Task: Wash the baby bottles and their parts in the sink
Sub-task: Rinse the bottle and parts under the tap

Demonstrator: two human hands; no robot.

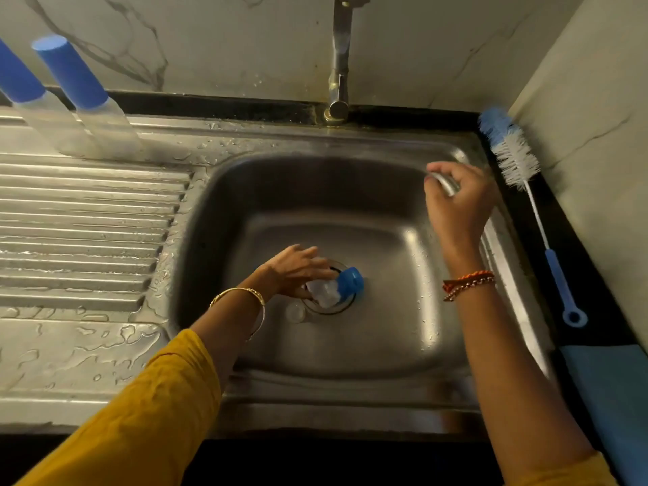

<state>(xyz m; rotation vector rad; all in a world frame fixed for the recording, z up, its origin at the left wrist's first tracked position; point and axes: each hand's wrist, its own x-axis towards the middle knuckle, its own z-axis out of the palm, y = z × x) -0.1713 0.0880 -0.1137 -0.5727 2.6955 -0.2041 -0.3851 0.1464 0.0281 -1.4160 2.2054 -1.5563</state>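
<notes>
1. The sink (pixel 403 349) basin fills the middle of the frame; its rim runs on all four sides, and the ribbed drainboard (pixel 80 226) spreads out to the left.
2. The left hand (pixel 294 270) reaches down to the basin floor at the drain, fingers curled round a clear baby bottle (pixel 326 292) that lies on its side, its blue collar (pixel 350 280) pointing right.
3. A small clear part (pixel 295 312) lies on the basin floor just beside the bottle, lower left of the drain.
4. The right hand (pixel 456 194) is at the basin's upper right edge, fingers bent over the rim; whether it holds anything I cannot tell.
5. Bare steel floor lies open between the two hands and along the basin's lower wall.
6. Count: two capped bottles (pixel 87 100) standing at upper left on the drainboard, one bottle in the basin.
7. One bottle brush (pixel 519 163) lies along the black counter at the right, against the wall, well apart from the basin floor.
8. One tap (pixel 339 64) rises at top centre.
9. One blue cloth (pixel 610 391) lies at the lower right.
</notes>
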